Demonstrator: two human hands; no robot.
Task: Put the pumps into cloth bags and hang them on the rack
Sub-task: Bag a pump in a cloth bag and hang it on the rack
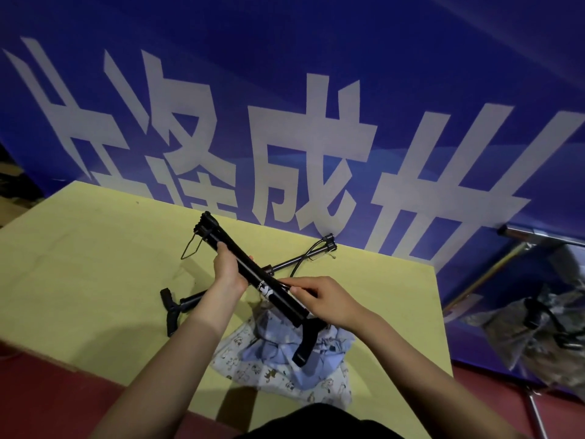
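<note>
Here, left hand clamped round black pump, right hand pinching its lower barrel

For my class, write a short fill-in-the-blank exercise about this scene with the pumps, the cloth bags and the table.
1. The held pump is gripped by ____ hands.
2. The second pump lies on the ____ table.
3. The cloth bags lie directly ____ the held pump's handle.
4. The wall behind the table is ____ with white characters.

Missing words: both; yellow; under; blue
</note>
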